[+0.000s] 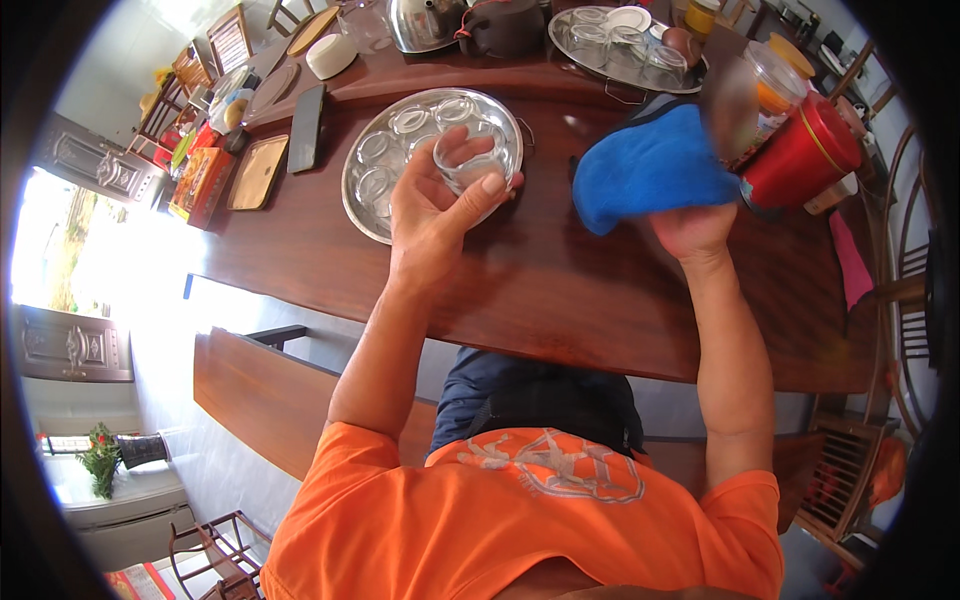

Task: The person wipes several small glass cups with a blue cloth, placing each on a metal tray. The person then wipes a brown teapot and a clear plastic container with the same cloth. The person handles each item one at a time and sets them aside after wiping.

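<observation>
Between the thumb and fingers of my left hand (442,202) is a small clear glass cup (469,169). It is over the right part of a round steel tray (358,201), where several similar glass cups (375,148) stand. Off to the right, my right hand (694,225) holds a blue cloth (645,165), which hangs over the fingers and hides most of them. The cloth is above the dark red wooden table (555,300), apart from the cup.
At the back right a second steel tray (622,79) holds glass cups. A red canister (802,154) and plastic jars stand right of the cloth. A kettle (427,26) and dark teapot (506,30) are behind. A phone (307,127) and gold tray (257,172) lie left.
</observation>
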Demonstrator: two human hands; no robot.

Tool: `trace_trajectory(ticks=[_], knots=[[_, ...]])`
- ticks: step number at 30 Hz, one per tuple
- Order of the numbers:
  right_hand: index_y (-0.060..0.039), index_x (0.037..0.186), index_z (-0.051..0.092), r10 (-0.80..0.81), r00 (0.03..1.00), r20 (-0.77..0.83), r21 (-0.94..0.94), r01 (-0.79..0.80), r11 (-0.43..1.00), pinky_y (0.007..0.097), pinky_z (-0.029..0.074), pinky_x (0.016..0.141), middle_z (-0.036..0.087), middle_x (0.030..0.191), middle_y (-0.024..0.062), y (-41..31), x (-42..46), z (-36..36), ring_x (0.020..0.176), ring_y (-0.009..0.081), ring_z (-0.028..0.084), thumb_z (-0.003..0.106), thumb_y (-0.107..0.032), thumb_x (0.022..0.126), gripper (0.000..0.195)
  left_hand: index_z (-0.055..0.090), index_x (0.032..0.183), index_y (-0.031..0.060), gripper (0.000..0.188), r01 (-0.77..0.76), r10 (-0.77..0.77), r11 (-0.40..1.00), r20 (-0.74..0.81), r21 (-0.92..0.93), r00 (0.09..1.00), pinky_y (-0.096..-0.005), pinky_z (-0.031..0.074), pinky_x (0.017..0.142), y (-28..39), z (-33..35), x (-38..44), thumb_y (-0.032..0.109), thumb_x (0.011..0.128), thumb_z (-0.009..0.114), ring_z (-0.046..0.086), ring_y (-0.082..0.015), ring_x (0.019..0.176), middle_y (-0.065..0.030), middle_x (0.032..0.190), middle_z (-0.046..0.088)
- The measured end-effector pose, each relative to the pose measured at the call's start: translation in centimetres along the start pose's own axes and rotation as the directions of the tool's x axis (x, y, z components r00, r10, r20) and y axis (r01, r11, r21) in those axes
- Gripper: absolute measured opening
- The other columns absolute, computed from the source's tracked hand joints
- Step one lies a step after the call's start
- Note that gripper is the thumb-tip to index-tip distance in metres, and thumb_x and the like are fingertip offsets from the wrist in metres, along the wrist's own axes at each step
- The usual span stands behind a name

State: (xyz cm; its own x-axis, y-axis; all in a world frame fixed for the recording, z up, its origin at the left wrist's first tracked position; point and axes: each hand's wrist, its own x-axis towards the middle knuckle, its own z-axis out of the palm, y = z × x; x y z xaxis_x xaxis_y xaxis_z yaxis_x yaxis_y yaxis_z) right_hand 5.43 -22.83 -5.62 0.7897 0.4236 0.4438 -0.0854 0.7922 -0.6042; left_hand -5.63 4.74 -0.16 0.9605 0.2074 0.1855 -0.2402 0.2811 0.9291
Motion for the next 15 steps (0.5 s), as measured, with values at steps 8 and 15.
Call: trace_trajectory(ticks=[8,15], knots=[[-0.0096,0.124,0.064,-0.031,0.984,-0.176,0.125,0.054,0.991,0.0466,0.051,0.107,0.070,0.122,0.0071,1.1,0.5,0.3,0.117,0.0264,0.067,0.057,-0.034,0.103,0.033,0.044,0.145,-0.0069,0.075,-0.028,0.014,0.986,0.087,0.164,0.996,-0.0341,0.060,0.093,-0.6,2.1,2.5,-0.003,0.083,0.087,0.072,-0.0233,0.105,-0.0200,0.138,0.058],[-0.0069,0.128,0.063,0.025,0.962,-0.270,-0.060,-0.043,0.997,0.0459,0.049,0.110,0.069,0.129,0.0090,0.6,1.1,-0.1,0.122,0.0261,0.064,0.045,-0.038,0.112,0.039,0.046,0.141,-0.0061,0.076,-0.199,0.125,0.927,0.238,0.319,0.963,-0.0323,0.064,0.084,-1.7,4.7,6.1,0.002,0.080,0.090,0.071,-0.0209,0.113,-0.0177,0.133,0.059]])
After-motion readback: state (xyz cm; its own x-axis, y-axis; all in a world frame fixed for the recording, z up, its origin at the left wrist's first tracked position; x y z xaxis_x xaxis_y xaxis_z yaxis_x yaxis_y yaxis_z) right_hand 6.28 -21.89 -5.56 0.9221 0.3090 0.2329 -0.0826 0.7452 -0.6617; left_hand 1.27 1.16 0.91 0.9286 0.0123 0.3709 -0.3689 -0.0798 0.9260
